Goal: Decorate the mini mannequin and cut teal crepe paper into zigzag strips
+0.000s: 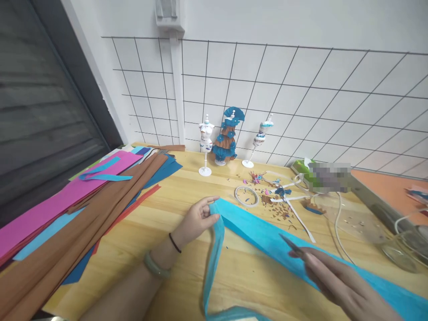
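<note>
A long light-blue strip of crepe-like paper runs from the middle of the wooden table to the lower right. My left hand pinches its far end, where a narrower blue-green strip hangs down toward me and bends at the bottom edge. Over the wide strip is my right hand, its fingers closed round a dark pointed metal tool, seemingly scissors, with the tip pointing up and left. The handles are hidden in the fingers.
Coloured paper sheets are piled at the left. Small mannequins, one in a blue and brown paper dress, stand by the wall grid. A tape roll, paper scraps, a white cable and a glass container lie right.
</note>
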Demonstrator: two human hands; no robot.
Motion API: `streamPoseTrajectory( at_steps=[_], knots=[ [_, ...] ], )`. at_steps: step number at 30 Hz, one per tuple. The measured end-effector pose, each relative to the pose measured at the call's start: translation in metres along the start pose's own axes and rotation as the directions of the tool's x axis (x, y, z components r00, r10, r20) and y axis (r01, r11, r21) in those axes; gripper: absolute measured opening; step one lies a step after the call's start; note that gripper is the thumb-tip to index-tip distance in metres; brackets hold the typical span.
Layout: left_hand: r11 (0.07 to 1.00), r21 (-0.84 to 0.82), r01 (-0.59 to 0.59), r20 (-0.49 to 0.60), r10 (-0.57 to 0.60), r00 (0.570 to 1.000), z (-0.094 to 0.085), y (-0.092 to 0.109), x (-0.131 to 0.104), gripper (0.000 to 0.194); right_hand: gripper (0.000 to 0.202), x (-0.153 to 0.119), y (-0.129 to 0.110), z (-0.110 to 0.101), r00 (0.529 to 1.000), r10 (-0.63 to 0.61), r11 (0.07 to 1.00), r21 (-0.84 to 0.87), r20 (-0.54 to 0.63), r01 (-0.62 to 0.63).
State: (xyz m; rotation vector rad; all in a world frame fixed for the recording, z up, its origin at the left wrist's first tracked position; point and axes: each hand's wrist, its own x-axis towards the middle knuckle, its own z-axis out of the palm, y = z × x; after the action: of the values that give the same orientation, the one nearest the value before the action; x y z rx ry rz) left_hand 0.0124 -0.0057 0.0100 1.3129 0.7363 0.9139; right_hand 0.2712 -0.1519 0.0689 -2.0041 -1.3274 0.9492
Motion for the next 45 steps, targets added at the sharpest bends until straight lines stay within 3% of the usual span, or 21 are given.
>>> streamPoseTrajectory(
  at_steps=[2, 5, 8, 11, 17, 22, 25, 29, 34, 42, 45],
  knots=[
    [1.0, 0.015, 0.009, -0.002, -0.009, 1.0, -0.001, 0.003, 0.0, 0.055, 0.055, 0.004, -0.025, 0.026, 0.998, 0.05, 0.994, 0.092, 0.031, -0.052],
    [0.999, 0.052, 0.007, -0.013, -0.006, 1.0, -0.002, 0.005, -0.001, 0.052, 0.053, 0.019, -0.044, 0.052, 0.976, 0.025, 0.971, 0.226, 0.218, -0.076],
    [0.996, 0.084, -0.006, -0.014, 0.008, 1.0, -0.003, 0.005, -0.001, 0.047, 0.054, 0.034, -0.048, 0.068, 0.924, 0.063, 0.935, 0.301, 0.376, -0.186],
    [0.997, 0.074, -0.001, -0.018, 0.002, 1.0, -0.005, 0.003, 0.001, 0.038, 0.056, 0.043, -0.045, 0.077, 0.886, 0.114, 0.926, 0.276, 0.449, -0.259],
    [0.996, 0.003, 0.091, -0.02, -0.091, 0.996, -0.004, 0.001, 0.005, 0.036, 0.058, 0.049, -0.036, 0.084, 0.891, 0.15, 0.942, 0.212, 0.428, -0.26],
    [0.948, 0.062, 0.312, -0.116, -0.303, 0.946, -0.009, -0.004, 0.007, 0.039, 0.058, 0.048, -0.033, 0.083, 0.889, 0.114, 0.955, 0.198, 0.444, -0.221],
    [0.911, 0.246, 0.332, -0.218, -0.281, 0.934, -0.015, -0.012, 0.006, 0.043, 0.057, 0.045, -0.03, 0.084, 0.888, 0.118, 0.947, 0.217, 0.444, -0.235],
    [0.893, 0.348, 0.285, -0.158, -0.244, 0.957, -0.014, -0.021, 0.002, 0.041, 0.054, 0.045, -0.022, 0.087, 0.874, 0.125, 0.924, 0.266, 0.47, -0.275],
    [0.936, 0.254, 0.244, -0.153, -0.21, 0.966, -0.008, -0.023, 0.003, 0.033, 0.053, 0.047, -0.018, 0.092, 0.851, 0.111, 0.901, 0.309, 0.513, -0.304],
    [0.919, 0.032, 0.393, -0.092, -0.389, 0.917, -0.006, -0.003, 0.005, 0.025, 0.048, 0.044, -0.027, 0.099, 0.839, 0.106, 0.883, 0.337, 0.534, -0.326],
    [0.888, -0.061, 0.456, -0.031, -0.459, 0.888, -0.003, 0.004, 0.003, 0.025, 0.044, 0.046, -0.03, 0.1, 0.857, 0.095, 0.89, 0.342, 0.506, -0.301]
  ],
)
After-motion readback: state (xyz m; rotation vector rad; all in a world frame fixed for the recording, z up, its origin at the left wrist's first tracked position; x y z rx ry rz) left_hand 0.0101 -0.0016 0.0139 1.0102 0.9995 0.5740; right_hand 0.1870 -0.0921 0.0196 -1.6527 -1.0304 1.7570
